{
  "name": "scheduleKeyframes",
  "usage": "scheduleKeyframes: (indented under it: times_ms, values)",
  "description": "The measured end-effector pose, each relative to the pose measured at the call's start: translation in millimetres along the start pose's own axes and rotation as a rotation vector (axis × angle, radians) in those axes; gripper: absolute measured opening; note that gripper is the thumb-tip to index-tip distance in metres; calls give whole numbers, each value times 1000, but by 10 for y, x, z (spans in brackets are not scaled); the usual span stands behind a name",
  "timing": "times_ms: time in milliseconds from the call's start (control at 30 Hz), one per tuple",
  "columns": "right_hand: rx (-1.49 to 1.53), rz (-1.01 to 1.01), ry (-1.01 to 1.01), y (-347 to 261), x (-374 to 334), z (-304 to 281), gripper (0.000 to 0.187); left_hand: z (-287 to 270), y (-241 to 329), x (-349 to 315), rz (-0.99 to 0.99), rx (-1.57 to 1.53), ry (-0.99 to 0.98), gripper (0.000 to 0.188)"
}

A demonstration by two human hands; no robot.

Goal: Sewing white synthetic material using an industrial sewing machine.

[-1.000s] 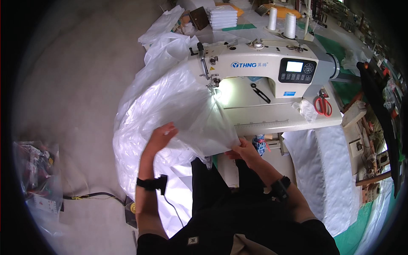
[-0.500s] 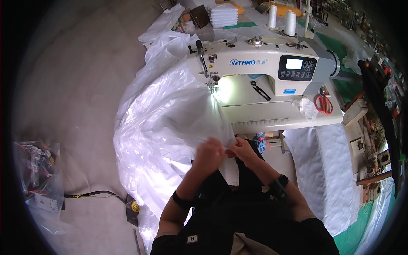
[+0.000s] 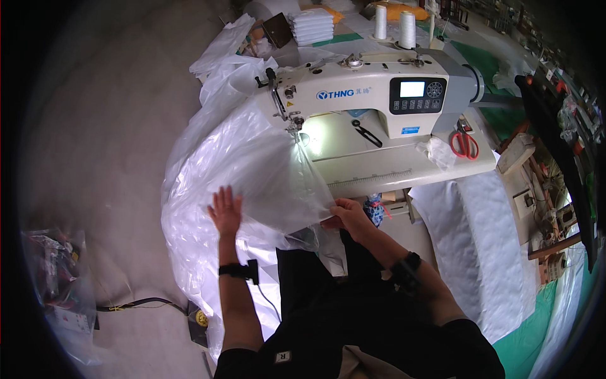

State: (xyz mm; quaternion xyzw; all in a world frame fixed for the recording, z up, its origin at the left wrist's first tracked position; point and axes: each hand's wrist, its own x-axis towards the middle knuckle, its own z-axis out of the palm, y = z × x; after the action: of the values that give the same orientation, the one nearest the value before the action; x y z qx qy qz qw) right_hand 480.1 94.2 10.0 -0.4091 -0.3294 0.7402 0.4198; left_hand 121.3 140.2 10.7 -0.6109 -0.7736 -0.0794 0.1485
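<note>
A person at a sewing machine (image 3: 353,88) grips the near right corner of a white sheet (image 3: 265,183) between the thumb and fingers of the right hand (image 3: 348,218), just off the front edge of the worktable (image 3: 404,177). The left hand (image 3: 226,211) lies over the sheet's left part, fingers spread apart; whether the palm presses on it cannot be told. The translucent sheet runs from beneath the needle area, under a bright lamp glow, down over the table's left end in glossy folds. Black snips (image 3: 366,134) lie under the machine's arm, while red-handled scissors (image 3: 464,145) rest at the table's right end beside a crumpled white scrap (image 3: 440,153). Two thread cones (image 3: 407,31) stand behind the machine, near a white stack (image 3: 312,26).
</note>
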Motion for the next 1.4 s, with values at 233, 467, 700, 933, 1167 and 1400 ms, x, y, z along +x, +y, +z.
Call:
scheduleKeyframes:
  times_ms: [233,467,700,933,1167,1400]
  values:
    - [265,86,-86,56,-111,23,28,-559,105,-25,321,-308,-99,46]
    - [-281,112,-74,-51,-271,62,28,-1017,1024,-984,710,-355,51,55]
    - [-688,-91,-197,-189,-397,283,22,-1045,1126,-1268,597,-465,63,72]
    - [-576,-323,-348,-876,-399,471,13,-934,911,-1174,434,-472,149,34]
    - [-832,-657,-167,-1250,-56,600,9,-1263,475,-558,181,-709,436,16]
    - [-576,-815,-263,-1520,347,664,14,-1903,316,87,366,-639,604,18]
